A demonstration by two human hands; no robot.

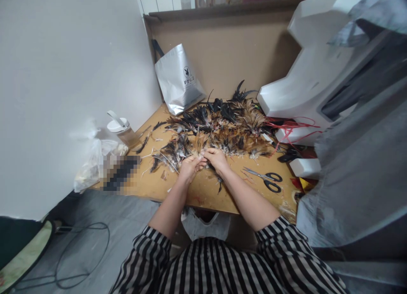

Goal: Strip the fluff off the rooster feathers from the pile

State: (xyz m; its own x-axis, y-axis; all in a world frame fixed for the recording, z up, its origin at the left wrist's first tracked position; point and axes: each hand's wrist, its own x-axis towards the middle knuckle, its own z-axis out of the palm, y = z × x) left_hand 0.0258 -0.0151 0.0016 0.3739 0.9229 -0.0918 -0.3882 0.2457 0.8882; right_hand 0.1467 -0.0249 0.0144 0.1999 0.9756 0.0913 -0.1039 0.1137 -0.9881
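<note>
My left hand point(190, 166) and my right hand point(217, 159) meet over the front of the table, fingers pinched together tip to tip. Both are closed; whatever small thing is between the fingertips is too small to make out. Just beyond them lies a front row of brown and black feathers point(233, 142), with pale fluffy bases. Behind it runs a second row of darker feathers point(203, 116). A loose dark feather point(220, 184) shows under my right wrist. Scissors point(267, 179) with black handles lie to the right of my right forearm, blades partly apart.
A silver bag point(179, 79) leans against the cardboard point(229, 52) at the back. On the left stand a lidded cup point(124, 133) and a clear plastic bag point(92, 162). Red string point(291, 126) hangs at the right, beside white foam blocks point(305, 167) and grey cloth point(359, 166).
</note>
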